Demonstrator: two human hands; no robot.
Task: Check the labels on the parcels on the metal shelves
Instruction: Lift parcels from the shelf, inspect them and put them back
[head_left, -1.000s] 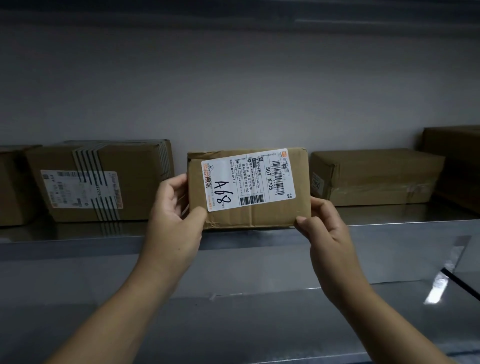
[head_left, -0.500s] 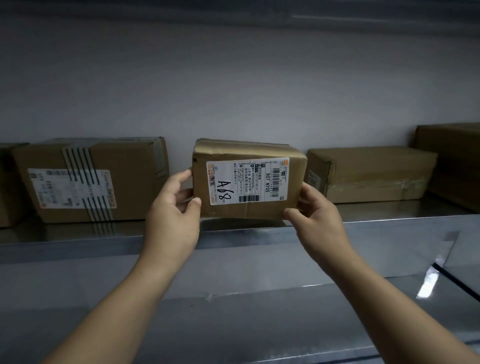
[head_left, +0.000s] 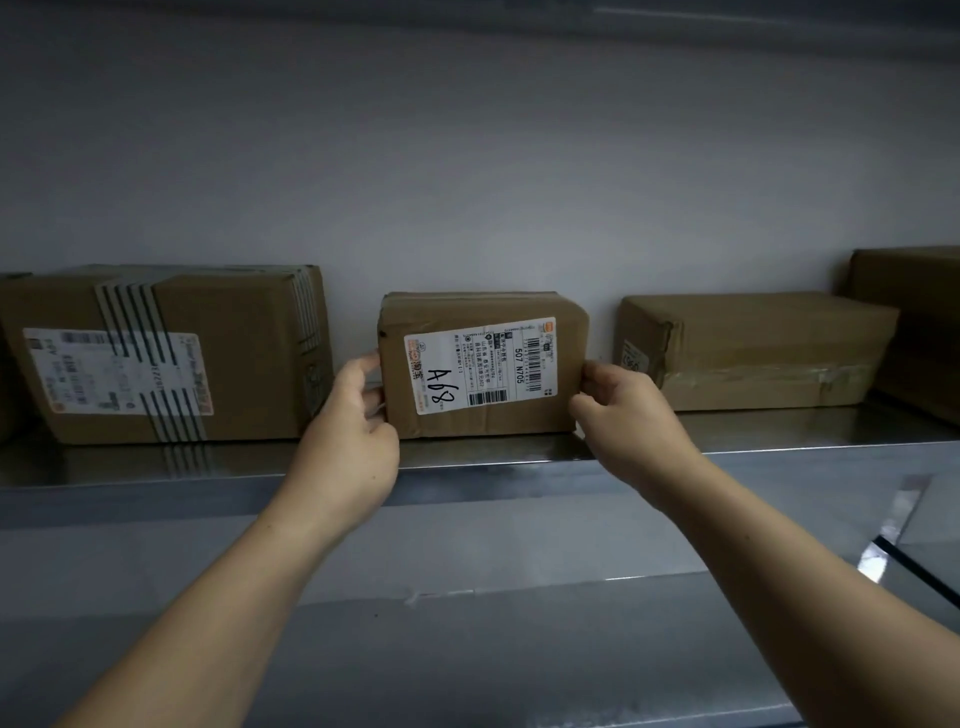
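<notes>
A small brown cardboard parcel (head_left: 485, 410) stands on the metal shelf (head_left: 727, 441), its white label (head_left: 480, 364) facing me with "A68" handwritten on it. My left hand (head_left: 353, 421) grips the parcel's left edge with curled fingers. My right hand (head_left: 621, 410) holds its lower right corner between thumb and fingers. The parcel's base rests flat on the shelf.
A bigger taped box (head_left: 166, 358) with a label stands to the left. A flat brown parcel (head_left: 753, 353) lies to the right, with another box (head_left: 909, 322) at the far right. A pale wall is close behind. A lower metal surface (head_left: 467, 649) lies beneath.
The parcel was held up tilted towards me; both hands have pushed it back and set it down on the shelf, still holding its sides.
</notes>
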